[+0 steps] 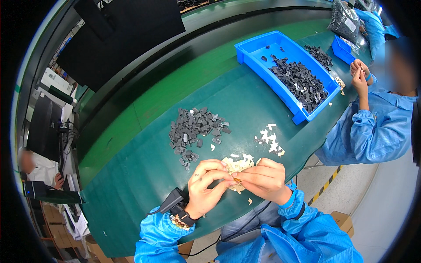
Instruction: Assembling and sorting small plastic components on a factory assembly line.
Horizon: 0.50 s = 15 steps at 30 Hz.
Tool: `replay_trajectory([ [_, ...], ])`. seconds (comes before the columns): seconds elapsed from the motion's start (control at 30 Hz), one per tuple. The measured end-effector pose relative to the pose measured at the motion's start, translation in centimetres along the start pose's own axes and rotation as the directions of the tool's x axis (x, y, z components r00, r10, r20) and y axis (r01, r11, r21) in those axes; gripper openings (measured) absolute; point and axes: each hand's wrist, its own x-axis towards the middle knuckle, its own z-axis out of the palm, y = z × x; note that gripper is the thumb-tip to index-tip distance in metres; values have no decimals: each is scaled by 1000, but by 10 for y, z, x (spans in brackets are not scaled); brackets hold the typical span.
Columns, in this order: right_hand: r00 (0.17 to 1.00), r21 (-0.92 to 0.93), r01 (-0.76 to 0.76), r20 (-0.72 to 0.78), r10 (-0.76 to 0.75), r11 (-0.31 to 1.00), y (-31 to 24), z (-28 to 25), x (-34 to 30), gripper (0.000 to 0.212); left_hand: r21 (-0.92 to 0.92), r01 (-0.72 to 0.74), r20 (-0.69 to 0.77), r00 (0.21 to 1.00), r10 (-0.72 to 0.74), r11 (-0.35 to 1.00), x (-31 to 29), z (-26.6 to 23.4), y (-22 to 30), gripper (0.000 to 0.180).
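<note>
Left of the dark pile point(195, 128), the table point(127, 188) gives plenty of way through. Another lane runs between that pile and the blue tray point(280, 95), whose raised walls bar the far right. White scraps point(273, 146) lie at that lane's near end. The pale heap point(239, 165) crowds the left hand point(206, 186) and right hand point(265, 179), just beyond their fingertips.

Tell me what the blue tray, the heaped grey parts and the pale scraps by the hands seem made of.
Blue tray: likely plastic, slightly shiny, with soft highlights. Grey parts: probably plastic, matt, evenly coloured. Pale scraps: matt, thin, flat; paper or plastic film, unclear.
</note>
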Motion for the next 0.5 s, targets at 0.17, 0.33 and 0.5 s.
replay_trajectory([
  [0.17,998,67,-47,-29,49,997,6,1,-2,20,-8,-18,51,999,19,1000,2,0,2,18],
  [0.33,893,202,-430,-46,447,880,12,-6,-3,8,129,15,146,989,-34,992,5,-3,-3,17],
  [0.5,793,388,-588,102,601,710,8,2,-10,6,433,-109,143,988,51,895,12,-12,-4,14],
])
